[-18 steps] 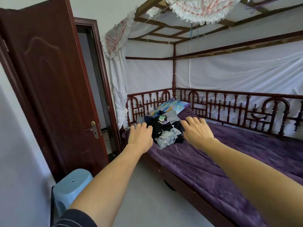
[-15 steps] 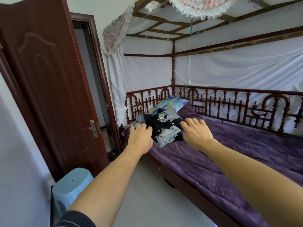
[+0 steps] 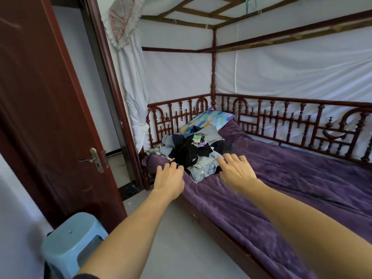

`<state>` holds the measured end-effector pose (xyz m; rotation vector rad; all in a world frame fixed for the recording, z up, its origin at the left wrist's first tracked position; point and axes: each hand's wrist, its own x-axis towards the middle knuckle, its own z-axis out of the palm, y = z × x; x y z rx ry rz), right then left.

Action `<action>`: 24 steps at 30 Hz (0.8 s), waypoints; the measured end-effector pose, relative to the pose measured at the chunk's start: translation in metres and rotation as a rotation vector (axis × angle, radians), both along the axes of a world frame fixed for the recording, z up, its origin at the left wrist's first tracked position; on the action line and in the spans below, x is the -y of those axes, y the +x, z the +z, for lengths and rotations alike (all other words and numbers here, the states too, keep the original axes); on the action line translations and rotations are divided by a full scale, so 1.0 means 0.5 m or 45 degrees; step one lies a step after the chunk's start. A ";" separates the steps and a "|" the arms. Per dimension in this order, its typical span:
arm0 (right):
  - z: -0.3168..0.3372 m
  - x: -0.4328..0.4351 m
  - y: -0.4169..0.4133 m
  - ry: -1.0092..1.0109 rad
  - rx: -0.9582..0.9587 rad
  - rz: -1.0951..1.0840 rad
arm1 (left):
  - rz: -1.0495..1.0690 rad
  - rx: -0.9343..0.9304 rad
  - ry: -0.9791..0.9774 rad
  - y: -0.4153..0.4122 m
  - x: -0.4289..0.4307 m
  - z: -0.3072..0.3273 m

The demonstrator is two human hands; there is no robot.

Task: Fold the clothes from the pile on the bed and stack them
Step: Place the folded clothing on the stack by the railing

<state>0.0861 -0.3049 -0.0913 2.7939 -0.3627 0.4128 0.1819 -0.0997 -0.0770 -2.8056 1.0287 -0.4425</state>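
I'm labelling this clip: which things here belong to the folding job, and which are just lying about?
Job: clothes pile, purple bedspread, left hand, right hand.
Lying about: patterned pillow, blue stool, open door.

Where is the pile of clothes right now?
Head view, centre: the clothes pile sits at the left end of the purple blanket, in front of the patterned pillow.

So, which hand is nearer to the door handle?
Left. The left hand is right of the door handle, at the left edge of the clothes pile; the right hand is farther right, across the pile.
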 end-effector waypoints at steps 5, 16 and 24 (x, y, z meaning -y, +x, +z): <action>0.018 0.101 0.143 0.017 0.021 0.012 | -0.011 -0.017 -0.098 0.131 0.099 0.014; -0.029 0.232 0.483 0.010 -0.059 0.044 | -0.002 -0.074 -0.100 0.473 0.205 -0.031; -0.078 0.304 0.794 0.123 -0.067 -0.055 | -0.127 -0.117 -0.037 0.809 0.281 -0.057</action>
